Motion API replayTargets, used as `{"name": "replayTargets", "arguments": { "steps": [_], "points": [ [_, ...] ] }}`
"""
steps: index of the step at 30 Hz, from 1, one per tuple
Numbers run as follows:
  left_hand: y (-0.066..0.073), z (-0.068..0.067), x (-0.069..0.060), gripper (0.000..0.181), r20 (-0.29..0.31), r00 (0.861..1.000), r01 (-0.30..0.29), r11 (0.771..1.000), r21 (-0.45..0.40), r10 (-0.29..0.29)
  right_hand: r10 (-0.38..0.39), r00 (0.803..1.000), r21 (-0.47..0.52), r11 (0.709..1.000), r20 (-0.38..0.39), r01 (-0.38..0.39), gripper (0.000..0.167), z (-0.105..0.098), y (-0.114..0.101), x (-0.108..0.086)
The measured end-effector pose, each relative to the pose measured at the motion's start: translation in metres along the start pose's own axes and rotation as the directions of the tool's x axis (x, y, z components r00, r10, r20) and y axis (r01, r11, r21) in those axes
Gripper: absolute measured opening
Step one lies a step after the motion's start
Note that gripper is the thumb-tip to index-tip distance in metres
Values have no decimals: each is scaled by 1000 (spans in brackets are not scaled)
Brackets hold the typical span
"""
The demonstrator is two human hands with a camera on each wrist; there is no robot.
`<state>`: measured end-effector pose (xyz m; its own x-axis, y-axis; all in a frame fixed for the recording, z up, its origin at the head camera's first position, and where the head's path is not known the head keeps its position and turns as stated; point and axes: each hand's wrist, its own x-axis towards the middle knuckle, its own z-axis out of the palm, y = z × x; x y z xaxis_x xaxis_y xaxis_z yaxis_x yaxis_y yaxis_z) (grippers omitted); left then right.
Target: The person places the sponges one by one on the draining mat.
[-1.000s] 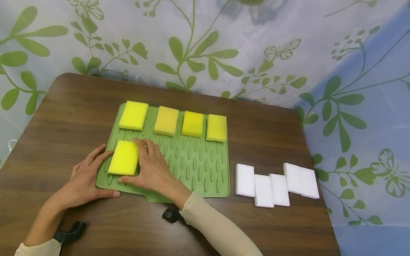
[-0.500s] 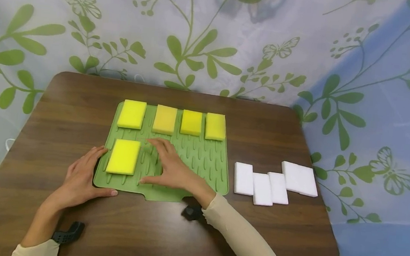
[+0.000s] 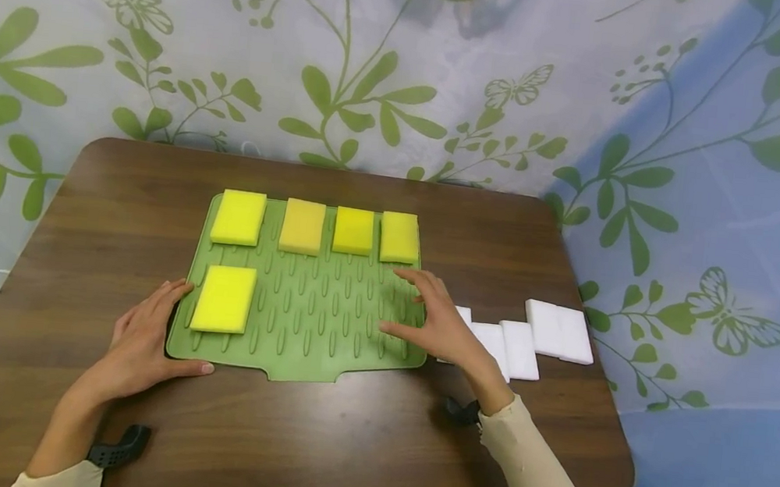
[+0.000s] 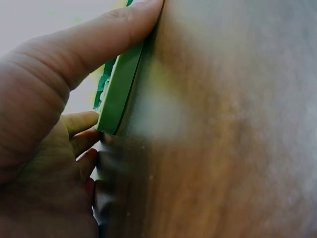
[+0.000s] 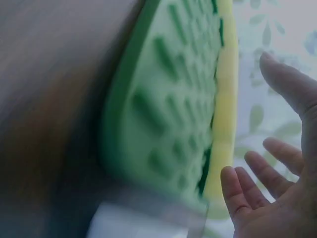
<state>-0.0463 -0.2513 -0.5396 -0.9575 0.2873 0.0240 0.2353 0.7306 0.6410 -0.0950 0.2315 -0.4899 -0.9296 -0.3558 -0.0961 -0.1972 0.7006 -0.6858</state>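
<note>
A green ridged mat (image 3: 312, 314) lies on the table. Along its far edge sit several yellow sponges, among them a duller orange-yellow sponge (image 3: 303, 227). One bright yellow sponge (image 3: 224, 300) rests by itself at the near left. My left hand (image 3: 144, 337) lies at the mat's left corner, fingertips and thumb against its edge; the left wrist view shows the mat's edge (image 4: 119, 94) between thumb and fingers. Over the mat's right edge hovers my right hand (image 3: 442, 323), fingers spread and holding nothing. It partly hides the nearest white sponges.
Several white sponges (image 3: 519, 350) lie in a staggered row on the brown table (image 3: 356, 444), right of the mat. A patterned curtain (image 3: 358, 60) hangs behind the table. Dark straps with cameras sit at both wrists.
My right hand has let go of the near-left yellow sponge and moved right across the mat toward the white sponges. The sponge stays where it was, and my left hand remains at the mat's corner.
</note>
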Motion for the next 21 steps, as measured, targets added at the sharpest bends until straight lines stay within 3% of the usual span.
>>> {"name": "replayTargets", "arguments": {
  "steps": [6, 14, 21],
  "points": [
    [-2, 0, -1, 135, 7, 1000, 16, 1000, 0, -16, 53, 997, -76, 996, -52, -57, 96, -18, 33, -31],
    [-2, -2, 1, 134, 18, 999, 30, 1000, -3, -30, 94, 988, -145, 983, -119, -111, 101, -31, 62, -57],
    [1, -1, 1, 134, 33, 999, 37, 999, 0, -37, 113, 984, -114, 985, -134, -129, 106, -32, 77, -70]
  ]
}}
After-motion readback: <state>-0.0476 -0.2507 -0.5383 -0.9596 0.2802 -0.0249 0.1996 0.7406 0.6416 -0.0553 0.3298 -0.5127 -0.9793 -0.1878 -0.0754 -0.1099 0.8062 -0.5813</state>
